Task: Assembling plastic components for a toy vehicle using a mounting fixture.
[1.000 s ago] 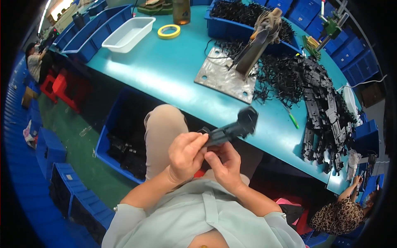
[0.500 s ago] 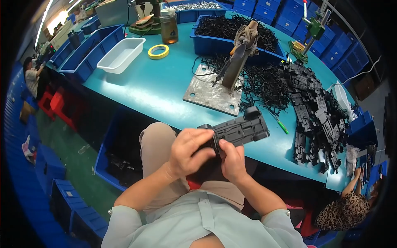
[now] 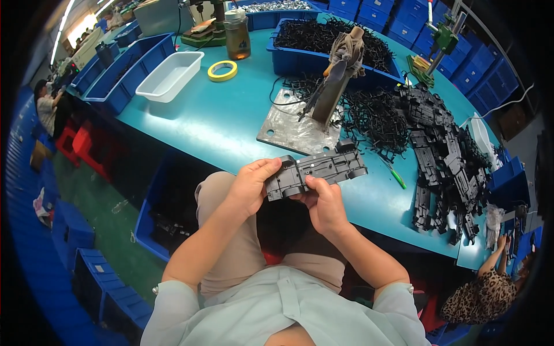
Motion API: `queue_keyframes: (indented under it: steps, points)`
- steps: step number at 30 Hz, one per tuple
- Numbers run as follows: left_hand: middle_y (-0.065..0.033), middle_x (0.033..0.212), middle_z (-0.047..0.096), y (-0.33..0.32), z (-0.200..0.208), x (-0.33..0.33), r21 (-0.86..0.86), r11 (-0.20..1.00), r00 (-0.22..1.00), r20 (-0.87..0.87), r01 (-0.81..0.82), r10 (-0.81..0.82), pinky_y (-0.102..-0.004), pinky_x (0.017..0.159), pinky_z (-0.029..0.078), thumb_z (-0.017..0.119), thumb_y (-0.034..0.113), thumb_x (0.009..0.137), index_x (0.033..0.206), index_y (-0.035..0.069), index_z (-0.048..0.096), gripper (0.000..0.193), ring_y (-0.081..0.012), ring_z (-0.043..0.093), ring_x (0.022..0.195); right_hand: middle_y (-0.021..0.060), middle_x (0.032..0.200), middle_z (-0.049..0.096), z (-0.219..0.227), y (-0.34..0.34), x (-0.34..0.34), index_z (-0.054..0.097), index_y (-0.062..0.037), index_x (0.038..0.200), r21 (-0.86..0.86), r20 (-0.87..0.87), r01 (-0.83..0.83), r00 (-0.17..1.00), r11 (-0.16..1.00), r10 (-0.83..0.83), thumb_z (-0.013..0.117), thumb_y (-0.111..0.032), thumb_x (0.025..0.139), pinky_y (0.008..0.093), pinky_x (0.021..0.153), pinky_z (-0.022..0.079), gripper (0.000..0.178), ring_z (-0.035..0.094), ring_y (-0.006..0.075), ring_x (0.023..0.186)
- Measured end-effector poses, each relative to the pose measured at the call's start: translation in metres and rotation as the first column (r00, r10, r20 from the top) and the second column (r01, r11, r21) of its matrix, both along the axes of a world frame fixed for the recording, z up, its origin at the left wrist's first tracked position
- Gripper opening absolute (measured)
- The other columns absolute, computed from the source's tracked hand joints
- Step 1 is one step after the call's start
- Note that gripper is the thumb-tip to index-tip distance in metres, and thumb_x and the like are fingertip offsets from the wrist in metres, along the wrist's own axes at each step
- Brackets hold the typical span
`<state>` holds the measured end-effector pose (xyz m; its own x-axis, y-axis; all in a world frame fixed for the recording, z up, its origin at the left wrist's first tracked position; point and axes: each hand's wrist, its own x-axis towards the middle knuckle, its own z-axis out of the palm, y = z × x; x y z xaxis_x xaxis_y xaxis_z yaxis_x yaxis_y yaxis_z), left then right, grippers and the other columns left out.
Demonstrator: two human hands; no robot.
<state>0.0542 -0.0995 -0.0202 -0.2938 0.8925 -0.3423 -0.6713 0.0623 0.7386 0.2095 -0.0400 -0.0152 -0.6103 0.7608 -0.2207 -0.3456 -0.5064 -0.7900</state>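
Note:
Between my two hands, above my lap at the table's front edge, is a black plastic toy car chassis (image 3: 323, 167) with wheels at both ends. My left hand (image 3: 251, 183) pinches its left end between thumb and fingers. My right hand (image 3: 323, 203) grips the near side at the middle, thumb on top and fingers underneath. Just beyond the chassis stands a metal base plate (image 3: 288, 131) with a slanting post (image 3: 326, 104), whose top is wrapped in grey cloth (image 3: 347, 53).
Right of the post lie loose black strips (image 3: 375, 124), a green pen-like tool (image 3: 398, 178) and a heap of black chassis parts (image 3: 444, 155). Behind stands a blue bin (image 3: 306, 62) of black pieces. Leftward are yellow tape (image 3: 222, 71), a white tray (image 3: 167, 78) and a jar (image 3: 237, 37).
My left hand has shifted from over the chassis's left end to a pinch on its edge, uncovering the near left wheel. The chassis has moved slightly left and lies more level.

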Motion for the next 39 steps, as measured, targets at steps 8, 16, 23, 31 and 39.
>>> queue_keyframes:
  steps: [8, 16, 23, 31, 39]
  points:
    - [-0.0099, 0.093, 0.064, 0.031, -0.008, -0.017, 0.010, 1.000, 1.000, -0.005, -0.018, 0.018, -0.0314, 0.075, 0.053, 0.058, 0.018, 0.090, 0.101, -0.002, 0.058, 0.023, -0.0173, 0.063, 0.084, 0.0113, 0.098, 0.063, -0.004, 0.031, -0.015, 0.058, 0.0043, 0.100, -0.036, -0.010, -0.035, 0.999, 0.999, 0.034, 0.050, -0.011, 0.088, 0.0392, 0.076, 0.053, 0.021, 0.062, 0.0219, 0.088]
    - [-0.0031, 0.087, 0.065, 0.056, 0.016, -0.028, -0.166, 0.985, 0.992, -0.105, 0.053, -0.071, -0.0253, 0.051, 0.036, 0.055, 0.032, 0.091, 0.100, 0.009, 0.060, 0.026, -0.0115, 0.057, 0.069, 0.0111, 0.099, 0.063, 0.004, 0.054, -0.028, 0.058, 0.0041, 0.101, -0.008, -0.004, -0.023, 1.000, 1.000, 0.023, 0.051, -0.009, 0.087, 0.0388, 0.077, 0.053, 0.021, 0.062, 0.0218, 0.089]
    - [-0.0013, 0.082, 0.064, 0.078, 0.013, -0.042, -0.156, 0.986, 0.981, -0.173, 0.056, -0.084, -0.0242, 0.048, 0.032, 0.057, 0.033, 0.088, 0.100, 0.011, 0.060, 0.025, -0.0083, 0.055, 0.064, 0.0115, 0.101, 0.062, 0.003, 0.068, -0.041, 0.058, 0.0046, 0.103, 0.054, -0.041, 0.026, 0.999, 0.998, -0.023, 0.050, -0.009, 0.088, 0.0385, 0.078, 0.054, 0.022, 0.062, 0.0219, 0.091]
    - [-0.0024, 0.077, 0.062, 0.080, 0.012, -0.043, -0.067, 0.998, 0.982, -0.189, -0.006, -0.006, -0.0214, 0.041, 0.033, 0.060, 0.030, 0.088, 0.097, 0.007, 0.060, 0.025, -0.0077, 0.056, 0.057, 0.0119, 0.103, 0.061, -0.004, 0.073, -0.044, 0.054, 0.0044, 0.110, 0.078, -0.070, -0.010, 0.997, 0.997, 0.015, 0.053, -0.009, 0.086, 0.0372, 0.078, 0.052, 0.027, 0.060, 0.0222, 0.093]
    - [-0.0048, 0.077, 0.061, 0.078, 0.017, -0.041, 0.019, 0.998, 0.996, -0.065, -0.064, 0.065, -0.0254, 0.054, 0.052, 0.065, 0.020, 0.086, 0.082, 0.005, 0.057, 0.018, -0.0110, 0.060, 0.062, 0.0112, 0.107, 0.060, 0.000, 0.067, -0.043, 0.050, 0.0023, 0.116, 0.134, -0.057, -0.005, 0.998, 0.991, 0.013, 0.052, -0.011, 0.087, 0.0377, 0.081, 0.052, 0.032, 0.061, 0.0216, 0.094]
